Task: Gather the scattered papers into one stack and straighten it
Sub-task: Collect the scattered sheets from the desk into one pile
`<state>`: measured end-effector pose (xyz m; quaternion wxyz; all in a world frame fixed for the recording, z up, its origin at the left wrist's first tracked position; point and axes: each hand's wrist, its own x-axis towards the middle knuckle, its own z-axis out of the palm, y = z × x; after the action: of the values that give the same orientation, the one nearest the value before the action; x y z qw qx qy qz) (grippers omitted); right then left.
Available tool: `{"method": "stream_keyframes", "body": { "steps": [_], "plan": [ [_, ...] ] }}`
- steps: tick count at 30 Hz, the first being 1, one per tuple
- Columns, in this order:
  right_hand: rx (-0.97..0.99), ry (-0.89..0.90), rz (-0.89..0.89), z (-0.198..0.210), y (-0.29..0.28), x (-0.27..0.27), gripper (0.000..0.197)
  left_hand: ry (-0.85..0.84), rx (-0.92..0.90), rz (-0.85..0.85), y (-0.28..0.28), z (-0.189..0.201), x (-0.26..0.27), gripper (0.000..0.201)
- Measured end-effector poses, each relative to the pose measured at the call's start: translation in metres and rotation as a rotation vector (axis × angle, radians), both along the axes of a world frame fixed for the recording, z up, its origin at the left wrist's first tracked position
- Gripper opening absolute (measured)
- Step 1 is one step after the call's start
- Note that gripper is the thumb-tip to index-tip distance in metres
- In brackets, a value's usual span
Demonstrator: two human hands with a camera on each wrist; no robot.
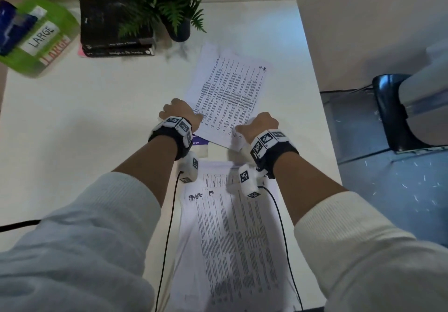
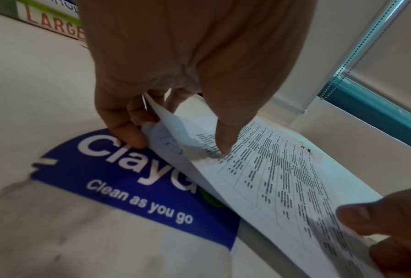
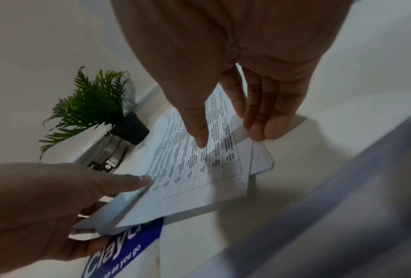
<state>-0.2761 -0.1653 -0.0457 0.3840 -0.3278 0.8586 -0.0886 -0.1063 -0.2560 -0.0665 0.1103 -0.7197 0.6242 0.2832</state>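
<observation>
A printed sheet [image 1: 232, 234] lies nearest on the white table [image 1: 72, 122], between the forearms. Beyond it, the left hand [image 1: 179, 114] and right hand [image 1: 260, 124] each pinch a near corner of a small sheaf of papers [image 1: 230, 93], thumbs on top. Farther off stand a potted plant [image 1: 174, 8] and books [image 1: 114, 25].

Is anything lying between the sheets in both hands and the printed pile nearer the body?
Nothing visible blocks it. The held sheets and the near pile are separated only by bare table and a flat blue sticker.
</observation>
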Motion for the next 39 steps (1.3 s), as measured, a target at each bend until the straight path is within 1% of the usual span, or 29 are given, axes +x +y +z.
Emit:
{"method": "stream_keyframes", "body": {
  "steps": [2,4,6,7,9,11,13,15,16,17,18,20,21,22,23,24,25,27,28,29,30,31,32,33,35,37,39],
  "plan": [
    [0.021,0.028,0.007,-0.002,-0.003,0.001,0.037,-0.011,0.035,0.045,-0.001,0.000,-0.003,0.089],
    [0.024,0.042,0.016,-0.003,-0.003,0.000,0.040,-0.036,0.075,0.064,0.000,0.000,-0.005,0.098],
    [0.033,0.042,0.029,-0.005,-0.002,-0.002,0.040,-0.043,0.093,0.066,-0.001,0.003,-0.006,0.098],
    [0.035,0.048,0.044,-0.004,-0.001,-0.003,0.041,-0.013,0.082,0.077,-0.002,0.005,-0.007,0.093],
    [0.050,0.031,0.054,-0.002,-0.002,-0.005,0.041,0.108,0.037,0.124,-0.006,0.007,-0.005,0.079],
    [0.060,0.012,0.048,0.001,-0.001,-0.007,0.040,0.218,0.016,0.196,-0.008,0.012,0.002,0.069],
    [0.045,-0.019,0.031,0.003,0.001,-0.010,0.039,0.267,0.045,0.234,-0.007,0.021,0.011,0.060],
    [0.029,-0.094,0.030,0.003,0.003,-0.013,0.044,0.316,0.112,0.243,-0.004,0.030,0.017,0.048],
    [0.022,-0.145,0.025,0.002,0.006,-0.015,0.046,0.352,0.133,0.251,-0.002,0.034,0.019,0.047],
    [-0.008,-0.202,0.003,0.001,0.010,-0.018,0.047,0.409,0.142,0.267,0.001,0.037,0.022,0.047],
    [-0.042,-0.264,-0.045,0.000,0.015,-0.019,0.047,0.521,0.161,0.322,0.005,0.040,0.026,0.043],
    [-0.120,-0.342,-0.189,0.002,0.026,-0.022,0.051,0.814,0.226,0.494,0.016,0.049,0.035,0.033],
    [-0.162,-0.389,-0.270,0.005,0.033,-0.023,0.055,0.934,0.254,0.568,0.022,0.053,0.040,0.031],
    [-0.173,-0.452,-0.337,0.004,0.040,-0.025,0.058,1.018,0.275,0.616,0.031,0.057,0.044,0.032],
    [-0.186,-0.526,-0.406,0.005,0.047,-0.023,0.055,1.067,0.293,0.621,0.038,0.060,0.048,0.032],
    [-0.196,-0.555,-0.403,0.007,0.055,-0.024,0.050,1.090,0.314,0.591,0.047,0.061,0.052,0.033],
    [-0.188,-0.585,-0.364,0.006,0.061,-0.023,0.049,1.089,0.338,0.546,0.055,0.060,0.055,0.034],
    [-0.213,-0.621,-0.358,0.003,0.064,-0.028,0.063,1.014,0.359,0.448,0.071,0.057,0.057,0.036],
    [-0.207,-0.620,-0.346,0.004,0.065,-0.028,0.055,0.973,0.338,0.433,0.077,0.053,0.057,0.036],
    [-0.204,-0.589,-0.327,0.007,0.069,-0.027,0.039,0.937,0.294,0.431,0.082,0.050,0.057,0.036],
    [-0.216,-0.485,-0.267,0.010,0.071,-0.031,0.027,0.907,0.243,0.431,0.084,0.048,0.053,0.035],
    [-0.203,-0.398,-0.271,0.008,0.069,-0.034,0.025,0.876,0.191,0.430,0.084,0.046,0.051,0.033],
    [-0.198,-0.376,-0.271,0.009,0.071,-0.036,0.031,0.842,0.144,0.408,0.086,0.046,0.048,0.034],
    [-0.207,-0.371,-0.264,0.010,0.069,-0.034,0.035,0.795,0.114,0.371,0.083,0.045,0.046,0.037],
    [-0.247,-0.366,-0.263,0.005,0.065,-0.033,0.033,0.716,0.075,0.297,0.078,0.045,0.041,0.043],
    [-0.256,-0.348,-0.232,-0.001,0.059,-0.034,0.037,0.657,0.022,0.243,0.070,0.047,0.036,0.042],
    [-0.265,-0.347,-0.208,-0.004,0.051,-0.034,0.026,0.657,-0.037,0.263,0.064,0.050,0.031,0.034]
  ]
}}
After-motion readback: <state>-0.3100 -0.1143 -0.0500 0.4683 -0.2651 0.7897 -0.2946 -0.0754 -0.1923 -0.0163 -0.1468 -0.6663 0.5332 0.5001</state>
